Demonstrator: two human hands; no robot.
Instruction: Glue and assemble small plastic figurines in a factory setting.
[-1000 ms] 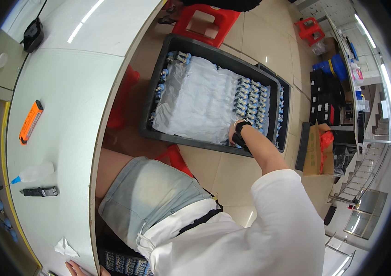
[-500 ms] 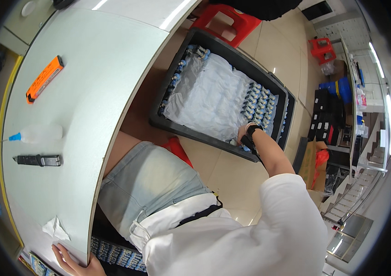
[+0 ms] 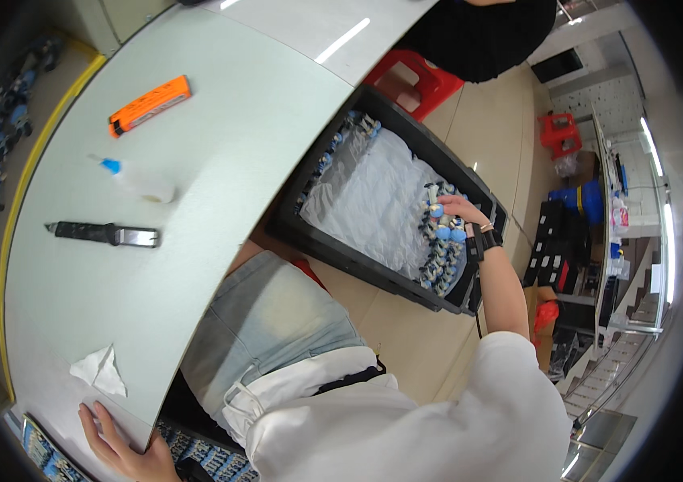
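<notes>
Left hand (image 3: pixel 134 456) rests at the near end of the desk (image 3: pixel 221 153), fingers loosely spread, near a tissue (image 3: pixel 100 370). Right hand (image 3: pixel 466 210) touches figures (image 3: pixel 443 259) at the right inside the crate (image 3: pixel 347 262), fingers curved; cannot tell whether they pinch one. Sheet (image 3: pixel 374 193) lies left.

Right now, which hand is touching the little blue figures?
The right hand, in the black crate, touches the blue figures; the left hand rests on the table near white paper.
</notes>
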